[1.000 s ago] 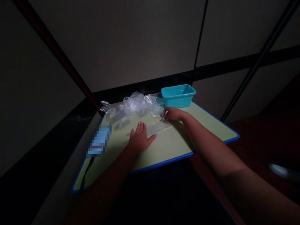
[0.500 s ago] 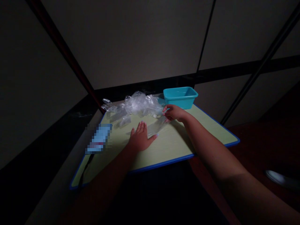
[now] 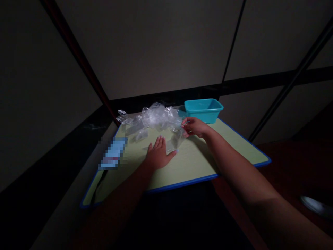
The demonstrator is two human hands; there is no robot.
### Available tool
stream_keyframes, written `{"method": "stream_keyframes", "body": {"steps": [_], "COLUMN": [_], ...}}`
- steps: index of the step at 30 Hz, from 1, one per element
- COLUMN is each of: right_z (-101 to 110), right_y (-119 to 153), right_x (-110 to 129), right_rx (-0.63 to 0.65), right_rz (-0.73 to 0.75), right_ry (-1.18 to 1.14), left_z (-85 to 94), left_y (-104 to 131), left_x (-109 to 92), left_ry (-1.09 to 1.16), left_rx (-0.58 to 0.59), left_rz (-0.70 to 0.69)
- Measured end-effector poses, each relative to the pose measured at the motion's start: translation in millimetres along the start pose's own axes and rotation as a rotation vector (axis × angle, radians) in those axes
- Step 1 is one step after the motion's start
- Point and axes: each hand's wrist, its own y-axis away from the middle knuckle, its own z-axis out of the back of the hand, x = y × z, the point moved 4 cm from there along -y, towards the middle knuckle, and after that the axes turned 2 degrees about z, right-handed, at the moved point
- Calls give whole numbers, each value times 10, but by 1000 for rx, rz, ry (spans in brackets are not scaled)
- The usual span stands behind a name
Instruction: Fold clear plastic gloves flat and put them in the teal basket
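Observation:
A clear plastic bag (image 3: 174,141) lies on the pale yellow table (image 3: 192,159), between my two hands. My left hand (image 3: 158,154) rests flat with fingers spread, over the bag's left part. The fingertips of my right hand (image 3: 191,127) pinch the right end of the bag, lifted slightly off the surface. Behind both hands spreads a crumpled heap of clear plastic bags (image 3: 156,116). Just beyond my right hand stands a turquoise basket (image 3: 203,113); its inside is only partly seen.
At the table's left edge lies a blurred-out light blue flat object (image 3: 113,152), with a black strap (image 3: 99,185) running down from it. Dark-trimmed panels rise behind the table. A pale shoe-like object (image 3: 313,205) is on the floor at right.
The whole view has shifted slightly, moving the scene a little to the right. The bag's right part looks more raised and bent near my right hand; my left hand stays flat.

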Motion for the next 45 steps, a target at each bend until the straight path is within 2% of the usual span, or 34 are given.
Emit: {"method": "stream_keyframes", "body": {"steps": [10,16,26,39,45], "right_z": [-5,-37,-105,-363,-528], "right_y": [-28,-56,-108,-124,-145], "right_x": [-9,-48,-18,272,329], "right_rx": [-18,-23,54,17,27], "right_rz": [-21,-19,22,107,67], "right_ry": [-93,-63,-66,-93,-147], "left_z": [12,20,5,41,48], "left_y": [7,18,8,15,14], "left_x": [-13,-25,-21,-42,-48], "left_ry": [40,50,65,107,113], "left_rx": [41,55,37,33,35], "left_rz": [-5,-9,-15,-17,-18]}}
